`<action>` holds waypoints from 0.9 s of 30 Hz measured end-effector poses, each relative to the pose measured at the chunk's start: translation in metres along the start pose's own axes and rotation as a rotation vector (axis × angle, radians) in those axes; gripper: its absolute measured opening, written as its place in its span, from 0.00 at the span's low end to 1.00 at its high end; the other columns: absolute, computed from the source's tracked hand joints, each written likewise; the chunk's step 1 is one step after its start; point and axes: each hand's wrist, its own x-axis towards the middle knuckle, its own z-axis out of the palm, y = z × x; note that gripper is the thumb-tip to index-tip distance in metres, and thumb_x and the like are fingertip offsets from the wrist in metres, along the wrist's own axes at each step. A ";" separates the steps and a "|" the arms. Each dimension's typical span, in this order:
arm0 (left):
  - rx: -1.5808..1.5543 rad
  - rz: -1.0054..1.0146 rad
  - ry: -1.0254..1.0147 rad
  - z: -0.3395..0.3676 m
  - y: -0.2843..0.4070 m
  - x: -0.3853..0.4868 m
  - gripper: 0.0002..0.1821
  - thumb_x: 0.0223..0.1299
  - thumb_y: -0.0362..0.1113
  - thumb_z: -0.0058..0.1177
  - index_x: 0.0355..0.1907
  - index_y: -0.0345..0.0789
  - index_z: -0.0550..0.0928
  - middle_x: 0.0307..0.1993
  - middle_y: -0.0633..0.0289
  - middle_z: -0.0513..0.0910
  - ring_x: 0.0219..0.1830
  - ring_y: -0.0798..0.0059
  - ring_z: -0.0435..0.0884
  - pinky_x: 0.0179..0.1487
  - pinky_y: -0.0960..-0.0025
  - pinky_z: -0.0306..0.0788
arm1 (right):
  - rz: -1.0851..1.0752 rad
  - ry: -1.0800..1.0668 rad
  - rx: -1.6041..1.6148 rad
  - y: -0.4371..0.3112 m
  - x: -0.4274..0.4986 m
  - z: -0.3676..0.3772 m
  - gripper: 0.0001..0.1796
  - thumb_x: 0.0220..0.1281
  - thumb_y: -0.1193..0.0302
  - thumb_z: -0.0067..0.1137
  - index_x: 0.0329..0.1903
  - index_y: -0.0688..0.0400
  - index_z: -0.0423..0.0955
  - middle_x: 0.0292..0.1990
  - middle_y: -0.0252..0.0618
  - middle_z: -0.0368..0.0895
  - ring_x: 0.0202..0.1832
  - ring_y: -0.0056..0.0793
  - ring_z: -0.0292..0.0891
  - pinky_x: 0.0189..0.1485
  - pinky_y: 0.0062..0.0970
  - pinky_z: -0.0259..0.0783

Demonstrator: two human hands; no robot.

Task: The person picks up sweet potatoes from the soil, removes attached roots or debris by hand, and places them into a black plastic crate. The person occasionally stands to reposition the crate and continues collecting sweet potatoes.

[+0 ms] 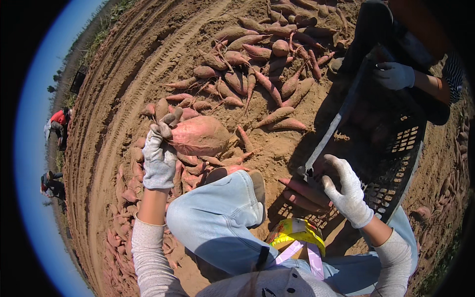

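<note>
My left hand (160,163), in a white knit glove with soiled fingertips, grips one end of a large, plump pink sweet potato (200,135). It is held above several smaller sweet potatoes lying on the soil. My right hand (349,195), gloved the same way, has its thumb and fingers spread and appears empty. It is over the near side of a black slatted plastic crate (402,163), close to the corner of its rim; contact is unclear. Deep shade hides much of the crate's inside. Sweet potatoes (306,193) lie by the crate's near corner.
A co-worker's gloved hand (395,75) is at the crate's far side, beside a dark trouser leg. Many sweet potatoes (237,80) cover the soil ahead and along my left. A yellow wrapped object (300,237) sits between my legs. Two people (57,122) bend over the field far left.
</note>
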 end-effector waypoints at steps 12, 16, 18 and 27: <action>-0.327 -0.216 -0.184 0.140 0.005 -0.042 0.15 0.81 0.39 0.36 0.57 0.35 0.76 0.55 0.62 0.80 0.57 0.73 0.78 0.65 0.65 0.74 | -0.318 0.010 0.381 -0.056 0.054 0.089 0.70 0.35 0.52 0.80 0.78 0.61 0.45 0.67 0.57 0.63 0.69 0.51 0.64 0.72 0.42 0.62; 0.232 -0.261 -0.001 0.138 -0.043 -0.017 0.11 0.74 0.40 0.50 0.49 0.36 0.79 0.49 0.63 0.83 0.53 0.76 0.80 0.62 0.72 0.73 | 0.118 -0.354 1.076 -0.048 0.031 0.067 0.63 0.45 0.53 0.77 0.78 0.60 0.46 0.72 0.45 0.60 0.72 0.35 0.59 0.74 0.35 0.58; -0.007 -0.327 -0.109 0.129 -0.069 -0.012 0.09 0.74 0.39 0.50 0.45 0.38 0.80 0.45 0.63 0.84 0.48 0.75 0.82 0.57 0.72 0.76 | 0.319 -0.414 1.245 -0.042 0.013 0.060 0.56 0.50 0.57 0.75 0.77 0.58 0.51 0.69 0.43 0.65 0.69 0.35 0.65 0.72 0.36 0.62; -0.485 -0.544 0.064 0.168 -0.066 -0.001 0.08 0.75 0.30 0.37 0.41 0.36 0.74 0.21 0.72 0.62 0.19 0.76 0.60 0.37 0.69 0.72 | 0.670 -0.484 1.510 -0.013 -0.018 0.051 0.50 0.47 0.54 0.76 0.72 0.56 0.62 0.64 0.48 0.74 0.60 0.47 0.76 0.65 0.49 0.72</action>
